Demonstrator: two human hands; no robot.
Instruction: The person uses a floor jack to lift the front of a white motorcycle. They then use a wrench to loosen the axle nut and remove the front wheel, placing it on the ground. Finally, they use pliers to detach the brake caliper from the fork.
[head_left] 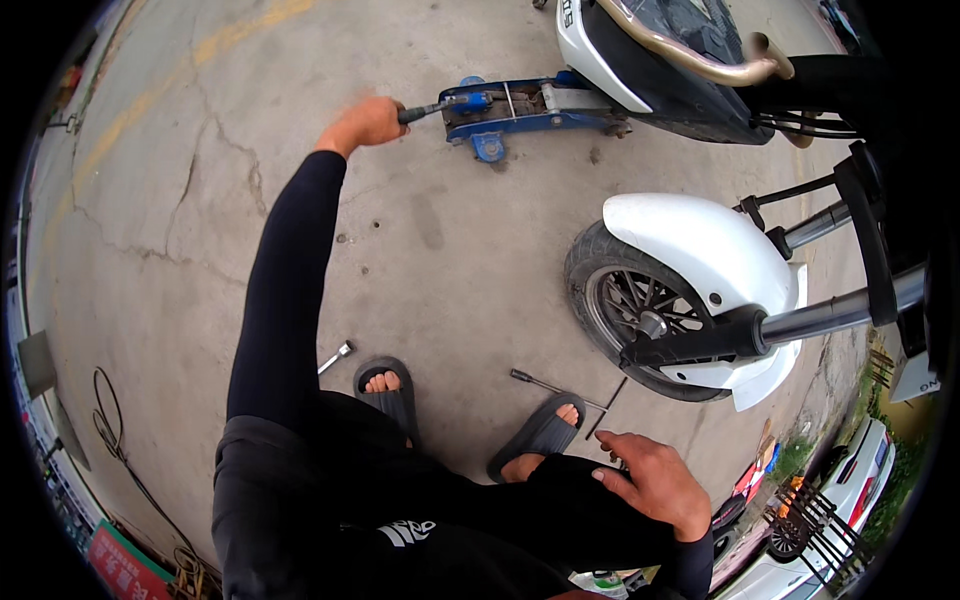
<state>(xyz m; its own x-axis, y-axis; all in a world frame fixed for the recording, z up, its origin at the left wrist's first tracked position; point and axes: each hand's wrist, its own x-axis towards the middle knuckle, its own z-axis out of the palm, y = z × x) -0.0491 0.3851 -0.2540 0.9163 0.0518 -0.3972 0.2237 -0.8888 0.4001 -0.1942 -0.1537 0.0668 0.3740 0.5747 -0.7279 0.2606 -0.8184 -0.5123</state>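
With my left arm stretched forward, my left hand (pixel 365 123) is closed round the black-gripped jack handle (pixel 418 113). That handle runs into a blue floor jack (pixel 530 124), low on the ground, whose far end goes under the white and black body (pixel 600 50) of a motorcycle. The bike's front wheel (pixel 640 300), under a white fender (pixel 690 235), stands to the right of the jack; whether it touches the ground cannot be made out. My right hand (pixel 655 480) hangs over my right knee, fingers loosely spread and holding nothing.
A T-handle wrench (pixel 555 386) lies by my right sandal (pixel 535 437), and a socket wrench (pixel 338 355) by my left sandal (pixel 385 395). A dark hose or cable (pixel 125 455) curls at the left. A white car (pixel 840 500) stands at the lower right. The concrete (pixel 470 260) has cracks.
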